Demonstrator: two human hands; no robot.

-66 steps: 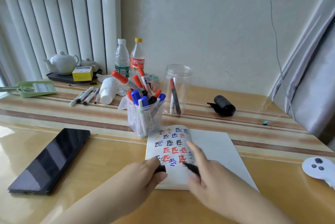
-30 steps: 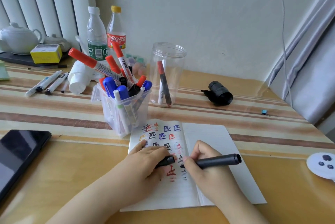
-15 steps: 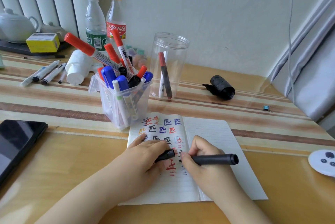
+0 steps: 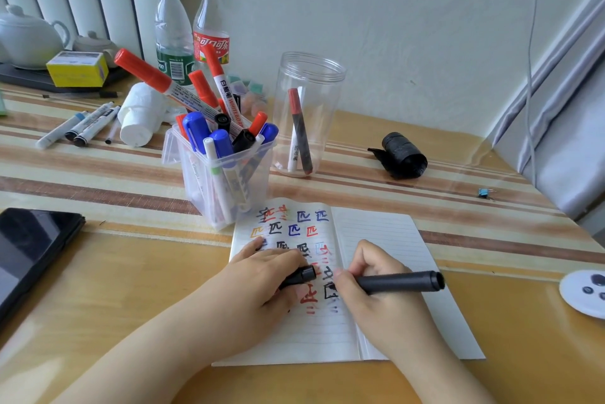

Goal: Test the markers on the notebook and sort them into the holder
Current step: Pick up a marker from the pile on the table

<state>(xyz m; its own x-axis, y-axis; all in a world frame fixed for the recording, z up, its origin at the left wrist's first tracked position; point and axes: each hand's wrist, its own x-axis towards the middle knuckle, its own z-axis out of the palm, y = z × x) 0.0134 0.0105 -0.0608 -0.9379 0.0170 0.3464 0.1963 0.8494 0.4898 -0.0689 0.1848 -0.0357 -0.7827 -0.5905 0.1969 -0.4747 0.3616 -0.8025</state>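
— Nearest the notebook (image 4: pixel 386 233)?
— Both hands, resting on its left page. Right hand (image 4: pixel 376 302) pinching a black marker (image 4: pixel 397 282) between thumb and curled fingers (image 4: pixel 366 256), tip down on the paper at a half-drawn black square, barrel pointing off to the right. Left hand (image 4: pixel 262 279) pressing the page flat, fingers curled round the black cap (image 4: pixel 301 276), open end toward the marker tip.
— On the page itself?
— Rows of test marks in black, blue, red and orange, filling the upper part of the left page. Right page blank, lined.
— Just behind the notebook?
— Clear square holder (image 4: pixel 226 181), touching or nearly touching the top left corner, crammed with red, blue and black capped markers. Behind and right of that, a round clear jar (image 4: pixel 307 115) holding two markers, one red-capped.
— Off to the sides?
— Left of the notebook, a dark phone (image 4: pixel 29 246) lying flat on the surface (image 4: pixel 131 272). Far right, a white disc with dark dots (image 4: pixel 586 292). Beyond the notebook to the right, a black roll (image 4: pixel 402 154).
— Farthest back?
— Behind the holder, two plastic bottles (image 4: pixel 190 27) by the wall; further left, loose pens (image 4: pixel 82 125), a white paper roll (image 4: pixel 140 115), a yellow box (image 4: pixel 77 68) and a white teapot (image 4: pixel 29 37).
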